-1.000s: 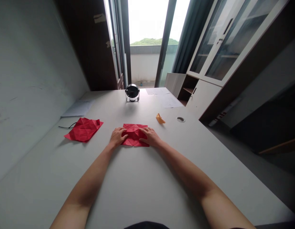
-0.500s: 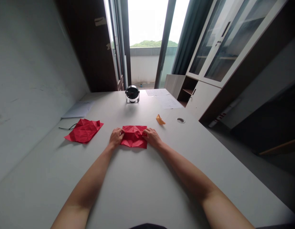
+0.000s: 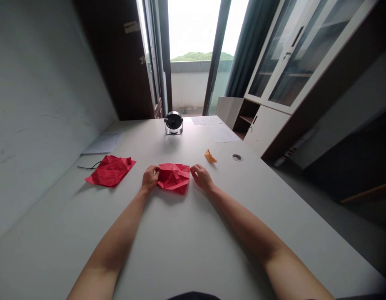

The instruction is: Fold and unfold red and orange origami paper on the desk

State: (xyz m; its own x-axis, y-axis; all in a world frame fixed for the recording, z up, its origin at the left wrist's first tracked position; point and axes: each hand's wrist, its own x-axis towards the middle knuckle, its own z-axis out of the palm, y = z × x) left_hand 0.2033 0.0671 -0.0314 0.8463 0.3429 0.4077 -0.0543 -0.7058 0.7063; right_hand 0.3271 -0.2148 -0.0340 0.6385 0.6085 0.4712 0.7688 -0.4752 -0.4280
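Note:
A creased sheet of red folding paper (image 3: 174,178) lies in front of me on the white table, its surface crossed by many folds and partly raised. My left hand (image 3: 150,178) pinches its left edge, with the thumb and fingers closed on the paper. Just off the right edge is my right hand (image 3: 202,177), its fingers loosely bent and slightly apart, holding nothing that I can see. A second crumpled red sheet (image 3: 113,171) rests further left, with a thin black cord (image 3: 92,167) at its far side.
A small folded orange paper piece (image 3: 210,156) lies beyond my right hand, near a round cable hole (image 3: 237,157). A silver and black round device (image 3: 173,123) stands at the back. White papers (image 3: 102,143) lie by the left wall. The white table (image 3: 180,246) ends diagonally at right.
My right hand has come off the paper's right edge and moved slightly outward. The sheet has turned a little and shifted left, still held by my left hand.

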